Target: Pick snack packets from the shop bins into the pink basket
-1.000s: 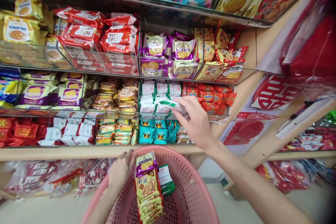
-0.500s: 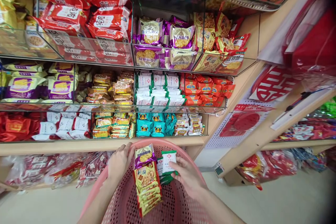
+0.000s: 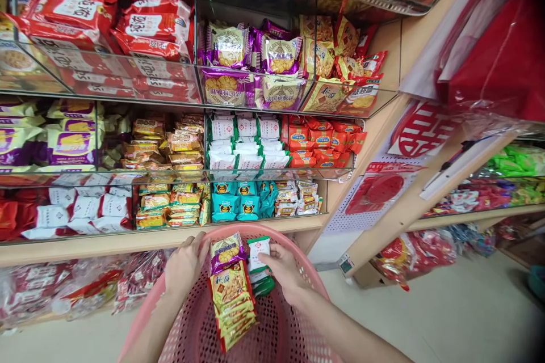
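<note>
Since the shelf reach, our right hand sits lower, fingers pinched on the green-and-white packet inside the pink basket, beside the yellow packet stack. Our left hand grips the rim.

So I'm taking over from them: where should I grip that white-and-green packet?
Probably pinch the white-and-green packet by its top edge, from above: it stands upright over the basket; the right hand holds its lower part, top free.

囍 on red paper cutout
</note>
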{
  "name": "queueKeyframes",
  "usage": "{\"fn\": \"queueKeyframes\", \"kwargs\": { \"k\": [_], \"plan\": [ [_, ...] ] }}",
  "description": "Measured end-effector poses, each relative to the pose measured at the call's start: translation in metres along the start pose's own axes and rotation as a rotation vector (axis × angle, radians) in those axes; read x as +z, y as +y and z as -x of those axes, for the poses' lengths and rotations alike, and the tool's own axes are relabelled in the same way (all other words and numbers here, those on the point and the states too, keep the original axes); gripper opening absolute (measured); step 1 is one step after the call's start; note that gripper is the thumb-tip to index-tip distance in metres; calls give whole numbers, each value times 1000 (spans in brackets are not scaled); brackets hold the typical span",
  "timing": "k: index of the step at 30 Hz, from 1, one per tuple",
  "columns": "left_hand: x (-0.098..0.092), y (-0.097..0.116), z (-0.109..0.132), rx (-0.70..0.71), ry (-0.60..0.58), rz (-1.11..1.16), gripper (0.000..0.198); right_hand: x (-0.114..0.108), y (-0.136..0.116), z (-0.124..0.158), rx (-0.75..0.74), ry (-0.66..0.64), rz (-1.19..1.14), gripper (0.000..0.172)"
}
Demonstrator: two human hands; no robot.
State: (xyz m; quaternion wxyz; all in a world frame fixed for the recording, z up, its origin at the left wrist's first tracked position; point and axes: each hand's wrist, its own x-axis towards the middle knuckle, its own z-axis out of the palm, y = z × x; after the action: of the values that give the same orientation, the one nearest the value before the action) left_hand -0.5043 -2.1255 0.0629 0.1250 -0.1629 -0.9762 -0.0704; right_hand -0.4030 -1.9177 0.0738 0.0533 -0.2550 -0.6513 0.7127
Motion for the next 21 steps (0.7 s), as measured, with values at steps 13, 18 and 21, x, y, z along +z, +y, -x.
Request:
{"fn": "queueKeyframes", "kwargs": {
  "k": [13,18,21],
  "plan": [
    [-1,3,-2,-5,-18,28,44,-7,22,-6,111,-40,-42,37],
    [-1,6,-2,-24,-40,5,43,-13,22,-6,152,-65,-46,38],
    [-1,6,-2,-20,-38,0,43,-14,22,-6,145,-59,-34,37]
  ]
}}
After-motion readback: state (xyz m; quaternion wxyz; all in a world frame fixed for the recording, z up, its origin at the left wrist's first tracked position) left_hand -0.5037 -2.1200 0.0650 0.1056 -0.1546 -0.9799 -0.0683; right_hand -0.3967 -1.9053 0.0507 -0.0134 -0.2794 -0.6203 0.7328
